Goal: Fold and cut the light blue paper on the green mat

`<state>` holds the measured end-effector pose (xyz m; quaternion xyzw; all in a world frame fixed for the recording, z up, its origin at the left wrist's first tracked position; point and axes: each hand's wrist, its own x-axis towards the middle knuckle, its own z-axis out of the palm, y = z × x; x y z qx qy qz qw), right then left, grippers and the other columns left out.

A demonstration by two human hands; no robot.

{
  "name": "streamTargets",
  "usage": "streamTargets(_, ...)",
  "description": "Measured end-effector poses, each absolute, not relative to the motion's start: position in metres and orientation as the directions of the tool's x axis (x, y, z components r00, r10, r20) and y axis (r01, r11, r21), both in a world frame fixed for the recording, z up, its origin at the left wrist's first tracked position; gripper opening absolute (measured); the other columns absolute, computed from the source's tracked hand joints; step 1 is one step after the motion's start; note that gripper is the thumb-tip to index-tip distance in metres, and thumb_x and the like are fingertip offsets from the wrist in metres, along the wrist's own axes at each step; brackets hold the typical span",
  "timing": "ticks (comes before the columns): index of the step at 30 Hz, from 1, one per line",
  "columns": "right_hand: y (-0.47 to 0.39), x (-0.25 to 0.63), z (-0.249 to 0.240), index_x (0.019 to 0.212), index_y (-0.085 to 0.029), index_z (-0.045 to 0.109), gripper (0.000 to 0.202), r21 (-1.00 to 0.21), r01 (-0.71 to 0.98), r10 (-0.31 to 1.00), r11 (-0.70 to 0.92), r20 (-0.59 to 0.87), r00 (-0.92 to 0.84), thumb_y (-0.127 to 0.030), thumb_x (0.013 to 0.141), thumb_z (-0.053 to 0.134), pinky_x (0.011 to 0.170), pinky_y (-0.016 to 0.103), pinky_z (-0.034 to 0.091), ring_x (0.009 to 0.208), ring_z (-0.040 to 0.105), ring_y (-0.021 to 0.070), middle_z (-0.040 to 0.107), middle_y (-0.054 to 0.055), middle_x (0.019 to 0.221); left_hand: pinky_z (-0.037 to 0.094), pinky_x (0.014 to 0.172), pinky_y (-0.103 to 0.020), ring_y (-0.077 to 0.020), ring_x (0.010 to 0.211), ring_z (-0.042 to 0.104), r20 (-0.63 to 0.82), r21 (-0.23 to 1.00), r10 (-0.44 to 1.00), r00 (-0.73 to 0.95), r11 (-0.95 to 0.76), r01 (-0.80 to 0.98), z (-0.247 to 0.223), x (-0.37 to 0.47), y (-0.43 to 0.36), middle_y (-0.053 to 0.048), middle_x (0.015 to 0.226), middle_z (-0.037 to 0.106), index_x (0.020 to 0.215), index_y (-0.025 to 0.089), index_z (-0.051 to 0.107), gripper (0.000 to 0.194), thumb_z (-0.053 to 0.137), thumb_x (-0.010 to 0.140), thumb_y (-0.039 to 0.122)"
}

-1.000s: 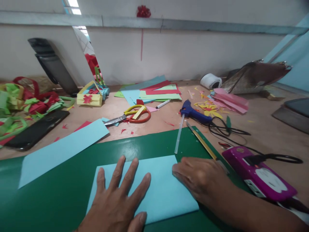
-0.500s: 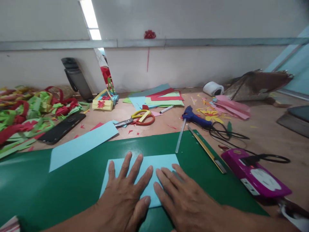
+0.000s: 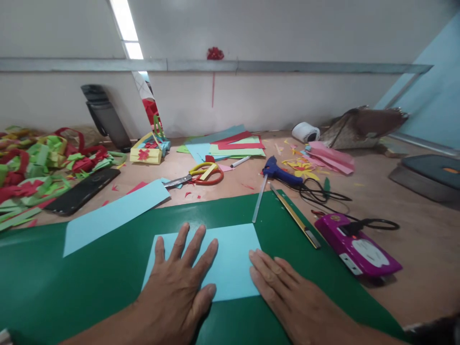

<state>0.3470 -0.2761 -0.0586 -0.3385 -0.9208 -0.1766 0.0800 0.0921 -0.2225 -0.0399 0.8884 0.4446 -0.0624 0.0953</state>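
The right hand (image 3: pixel 287 292) has slid back to the right edge of the folded light-blue paper rectangle (image 3: pixel 230 258); the left hand (image 3: pixel 176 287) stays flat on it, both grips open, pressing the fold.

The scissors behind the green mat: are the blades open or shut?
Shut. The scissors lie flat on the table, their blades together as one narrow point.

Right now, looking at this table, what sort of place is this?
Probably a paper-craft worktable in a plain room. A green cutting mat covers the near side, with scissors, a blue glue gun and a stack of coloured paper sheets behind. Both hands press a light blue sheet flat.
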Motion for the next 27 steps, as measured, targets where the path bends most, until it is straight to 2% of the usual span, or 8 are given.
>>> streamTargets(1, -0.28, 0.353, -0.053, 0.127, -0.003, 0.047, 0.06, 0.266, 0.655, 0.595, 0.707, 0.277, -0.755, -0.048, 0.087, 0.042, 0.088, 0.042, 0.047, 0.125, 0.044, 0.0301, 0.053, 0.02, 0.13, 0.011, 0.094, -0.077, -0.0404, 0.138, 0.002, -0.183, 0.108, 0.781, 0.597, -0.588, 0.802, -0.04, 0.092, -0.223, -0.004, 0.153, 0.007, 0.144, 0.037, 0.01, 0.055, 0.028, 0.094, 0.047)
streamTargets(3, -0.285, 0.361, -0.041, 0.133, -0.002, 0.042, 0.071, 0.226, 0.696, 0.687, 0.681, 0.132, -0.715, -0.054, 0.085, 0.044, 0.091, 0.045, 0.045, 0.129, 0.038, 0.0312, 0.047, 0.02, 0.137, 0.012, 0.093, -0.078, -0.0418, 0.138, 0.003, -0.173, 0.101, 0.78, 0.601, -0.593, 0.799, -0.039, 0.092, -0.223, -0.007, 0.153, 0.011, 0.144, 0.035, 0.014, 0.054, 0.028, 0.094, 0.048)
streamTargets(9, -0.28, 0.354, -0.022, 0.121, 0.0, 0.054, 0.075, 0.302, 0.607, 0.598, 0.735, 0.134, -0.79, -0.064, 0.085, 0.037, 0.085, 0.049, 0.046, 0.12, 0.048, 0.0336, 0.054, 0.023, 0.128, 0.013, 0.095, -0.076, -0.0415, 0.138, 0.001, -0.14, 0.132, 0.703, 0.697, -0.685, 0.717, -0.035, 0.093, -0.221, -0.009, 0.154, 0.008, 0.145, 0.035, 0.017, 0.053, 0.031, 0.095, 0.042)
streamTargets(13, -0.27, 0.347, -0.024, 0.116, 0.0, 0.058, 0.081, 0.285, 0.583, 0.558, 0.761, 0.173, -0.812, -0.069, 0.082, 0.036, 0.086, 0.047, 0.046, 0.116, 0.051, 0.0329, 0.059, 0.024, 0.121, 0.011, 0.106, -0.064, -0.0299, 0.14, 0.003, -0.163, 0.219, 0.535, 0.829, -0.8, 0.559, -0.022, 0.093, -0.216, -0.008, 0.153, 0.008, 0.147, 0.027, 0.01, 0.056, 0.031, 0.096, 0.034)
streamTargets(17, -0.265, 0.346, -0.03, 0.115, -0.001, 0.059, 0.075, 0.314, 0.559, 0.516, 0.768, 0.215, -0.829, -0.066, 0.082, 0.041, 0.086, 0.046, 0.047, 0.114, 0.053, 0.033, 0.061, 0.024, 0.118, 0.013, 0.105, -0.065, -0.0298, 0.14, 0.009, -0.147, 0.338, 0.359, 0.922, -0.858, 0.387, -0.007, 0.092, -0.214, -0.006, 0.153, 0.014, 0.145, 0.033, 0.016, 0.055, 0.037, 0.095, 0.039)
streamTargets(20, -0.264, 0.349, -0.037, 0.115, -0.003, 0.059, 0.066, 0.336, 0.55, 0.487, 0.765, 0.259, -0.834, -0.059, 0.084, 0.043, 0.082, 0.046, 0.049, 0.112, 0.054, 0.0341, 0.061, 0.023, 0.118, 0.012, 0.104, -0.067, -0.0312, 0.139, 0.009, -0.176, 0.344, 0.361, 0.916, -0.849, 0.401, 0.0, 0.09, -0.216, -0.004, 0.153, 0.017, 0.143, 0.035, 0.024, 0.051, 0.036, 0.095, 0.045)
streamTargets(24, -0.266, 0.351, -0.042, 0.125, -0.007, 0.052, 0.065, 0.222, 0.592, 0.527, 0.775, 0.292, -0.798, -0.056, 0.085, 0.041, 0.083, 0.047, 0.05, 0.119, 0.049, 0.0349, 0.056, 0.021, 0.126, 0.012, 0.104, -0.066, -0.031, 0.139, 0.011, -0.219, 0.332, 0.41, 0.885, -0.822, 0.463, 0.008, 0.079, -0.22, -0.001, 0.151, 0.021, 0.14, 0.038, 0.031, 0.048, 0.039, 0.094, 0.047)
streamTargets(27, -0.266, 0.352, -0.042, 0.124, -0.005, 0.052, 0.067, 0.214, 0.598, 0.536, 0.773, 0.284, -0.795, -0.057, 0.083, 0.043, 0.082, 0.047, 0.051, 0.119, 0.049, 0.0356, 0.055, 0.023, 0.127, 0.012, 0.106, -0.063, -0.0286, 0.139, 0.014, -0.235, 0.352, 0.436, 0.869, -0.795, 0.494, 0.012, 0.063, -0.224, 0.001, 0.15, 0.023, 0.141, 0.04, 0.027, 0.048, 0.035, 0.094, 0.048)
